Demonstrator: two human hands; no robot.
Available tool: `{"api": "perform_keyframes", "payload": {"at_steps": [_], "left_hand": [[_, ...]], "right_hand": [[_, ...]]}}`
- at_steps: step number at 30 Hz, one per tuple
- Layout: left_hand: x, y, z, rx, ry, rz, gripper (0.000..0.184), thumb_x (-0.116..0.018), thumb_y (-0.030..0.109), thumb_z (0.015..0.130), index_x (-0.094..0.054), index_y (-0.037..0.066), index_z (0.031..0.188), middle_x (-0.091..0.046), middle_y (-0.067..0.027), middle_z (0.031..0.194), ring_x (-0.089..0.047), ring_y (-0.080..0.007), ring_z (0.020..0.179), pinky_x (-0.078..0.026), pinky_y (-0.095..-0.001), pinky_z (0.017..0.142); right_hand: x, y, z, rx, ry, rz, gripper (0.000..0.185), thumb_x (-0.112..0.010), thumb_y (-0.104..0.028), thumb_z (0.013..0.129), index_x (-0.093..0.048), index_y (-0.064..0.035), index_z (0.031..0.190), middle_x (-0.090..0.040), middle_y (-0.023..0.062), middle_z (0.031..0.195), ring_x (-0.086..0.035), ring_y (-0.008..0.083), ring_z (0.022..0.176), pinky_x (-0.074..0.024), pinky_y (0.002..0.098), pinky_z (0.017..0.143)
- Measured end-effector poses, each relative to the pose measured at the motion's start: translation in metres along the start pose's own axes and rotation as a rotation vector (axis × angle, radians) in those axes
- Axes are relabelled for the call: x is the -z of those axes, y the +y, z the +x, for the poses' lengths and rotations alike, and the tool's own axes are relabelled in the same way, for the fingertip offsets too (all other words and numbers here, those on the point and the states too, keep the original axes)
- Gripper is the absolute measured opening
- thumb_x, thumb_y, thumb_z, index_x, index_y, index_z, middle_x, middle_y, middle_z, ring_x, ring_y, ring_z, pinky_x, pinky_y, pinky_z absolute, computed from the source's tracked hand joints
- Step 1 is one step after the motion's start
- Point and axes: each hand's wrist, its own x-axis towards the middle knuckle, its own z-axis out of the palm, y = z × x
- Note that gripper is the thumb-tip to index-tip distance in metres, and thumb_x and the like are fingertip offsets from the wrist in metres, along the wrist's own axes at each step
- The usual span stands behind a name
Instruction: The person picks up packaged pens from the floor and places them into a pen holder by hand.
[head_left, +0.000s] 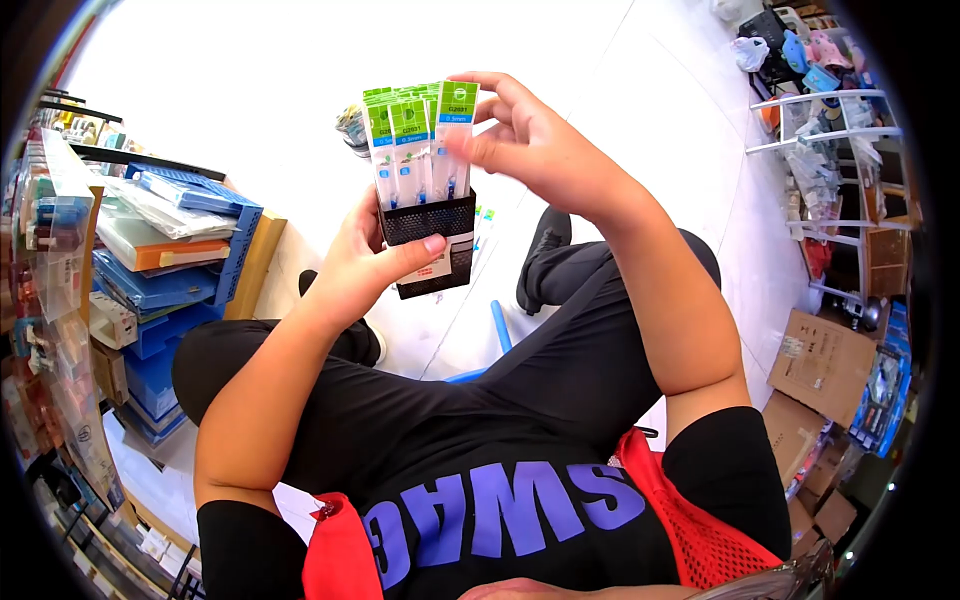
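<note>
My left hand point(385, 255) is wrapped around a black mesh pen holder point(430, 222) with a white label on its front, thumb across the label. Several slim refill packets point(408, 140) with green tops and clear lower parts stand upright in the holder and fan out above its rim. At the right side of the bunch, my right hand point(515, 140) has its slightly blurred thumb in front of one refill packet point(457, 125) and its fingers behind the edge. That packet's lower end is at the holder's rim.
More packets point(484, 222) lie on the white floor behind the holder. Stacked blue folders point(160, 275) and shelves stand at the left. A white rack point(825, 135) with bagged goods and cardboard boxes point(822, 365) are at the right. A blue stool part point(501, 325) shows between the legs.
</note>
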Motion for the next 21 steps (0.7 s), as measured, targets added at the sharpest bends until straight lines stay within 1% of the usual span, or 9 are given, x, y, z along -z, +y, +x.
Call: {"api": "perform_keyframes", "payload": {"at_steps": [2, 3, 6, 7, 10, 13, 16, 19, 21], "left_hand": [[-0.002, 0.003, -0.001, 0.005, 0.007, -0.006, 0.079, -0.084, 0.018, 0.083, -0.039, -0.003, 0.144, -0.061, -0.0144, 0.129, -0.062, -0.0205, 0.118, -0.05, -0.0354, 0.102], [-0.002, 0.002, -0.001, 0.014, 0.007, -0.007, 0.079, -0.084, 0.018, 0.083, -0.039, -0.003, 0.144, -0.061, -0.0144, 0.129, -0.062, -0.0204, 0.117, -0.05, -0.0354, 0.102], [-0.002, 0.001, 0.0, 0.022, -0.003, -0.009, 0.078, -0.084, 0.018, 0.083, -0.039, -0.003, 0.144, -0.062, -0.0145, 0.128, -0.063, -0.0203, 0.117, -0.05, -0.0352, 0.102], [-0.002, 0.0, 0.0, 0.011, -0.01, -0.012, 0.078, -0.084, 0.018, 0.083, -0.04, -0.003, 0.143, -0.062, -0.0145, 0.128, -0.063, -0.0202, 0.117, -0.051, -0.0351, 0.102], [0.0, -0.002, 0.001, -0.018, -0.019, -0.01, 0.076, -0.084, 0.018, 0.083, -0.04, -0.003, 0.142, -0.062, -0.0143, 0.127, -0.063, -0.0202, 0.116, -0.051, -0.0347, 0.101], [0.002, -0.006, 0.001, -0.033, -0.019, -0.002, 0.076, -0.084, 0.018, 0.083, -0.041, -0.003, 0.141, -0.062, -0.0141, 0.127, -0.063, -0.0201, 0.115, -0.051, -0.0344, 0.1], [0.003, -0.007, 0.001, -0.017, -0.027, 0.011, 0.077, -0.084, 0.018, 0.083, -0.04, -0.003, 0.142, -0.062, -0.0139, 0.126, -0.063, -0.02, 0.115, -0.051, -0.0343, 0.1], [0.001, -0.005, -0.001, 0.01, -0.036, 0.009, 0.078, -0.084, 0.018, 0.082, -0.039, -0.003, 0.143, -0.061, -0.0138, 0.127, -0.062, -0.02, 0.116, -0.051, -0.0347, 0.101], [-0.001, -0.002, -0.001, 0.018, -0.048, -0.003, 0.079, -0.085, 0.018, 0.082, -0.038, -0.002, 0.143, -0.061, -0.0135, 0.128, -0.062, -0.02, 0.118, -0.05, -0.035, 0.102]], "right_hand": [[0.003, -0.002, 0.005, -0.012, 0.055, 0.075, 0.098, -0.086, -0.05, 0.079, -0.039, 0.0033, 0.148, -0.058, 0.0233, 0.124, -0.065, 0.0249, 0.103, -0.0571, 0.0358, 0.083], [0.002, -0.004, 0.002, 0.007, 0.081, -0.003, 0.091, -0.084, -0.047, 0.082, -0.044, 0.0045, 0.144, -0.06, 0.0219, 0.12, -0.066, 0.0231, 0.1, -0.0571, 0.0346, 0.082], [0.002, -0.003, 0.0, -0.04, 0.034, -0.011, 0.083, -0.085, -0.035, 0.085, -0.043, 0.0009, 0.146, -0.059, 0.0166, 0.121, -0.064, 0.0211, 0.107, -0.0543, 0.0343, 0.092], [0.001, -0.001, 0.0, -0.043, 0.029, -0.054, 0.083, -0.085, -0.035, 0.084, -0.043, 0.001, 0.146, -0.06, 0.0173, 0.122, -0.064, 0.0217, 0.106, -0.0543, 0.0346, 0.091], [0.001, 0.006, 0.002, -0.085, -0.042, 0.008, 0.091, -0.088, -0.036, 0.081, -0.039, 0.0008, 0.149, -0.06, 0.0191, 0.124, -0.065, 0.023, 0.105, -0.0542, 0.0348, 0.089], [0.001, 0.0, 0.0, -0.14, -0.039, -0.062, 0.102, -0.09, -0.037, 0.078, -0.032, 0.0023, 0.153, -0.06, 0.021, 0.127, -0.064, 0.0241, 0.106, -0.0541, 0.0354, 0.089], [0.001, 0.001, 0.0, -0.176, -0.08, -0.053, 0.11, -0.091, -0.039, 0.075, -0.027, 0.0042, 0.154, -0.059, 0.0228, 0.13, -0.064, 0.0247, 0.107, -0.0541, 0.0367, 0.09], [0.007, 0.01, 0.001, -0.143, -0.163, -0.071, 0.105, -0.089, -0.039, 0.078, -0.029, 0.0053, 0.153, -0.059, 0.0231, 0.131, -0.063, 0.0243, 0.109, -0.0528, 0.037, 0.093], [0.009, 0.007, 0.002, -0.116, -0.105, -0.009, 0.112, -0.087, -0.049, 0.077, -0.029, 0.0079, 0.153, -0.057, 0.0273, 0.131, -0.065, 0.0308, 0.113, -0.0541, 0.0379, 0.093]]}}
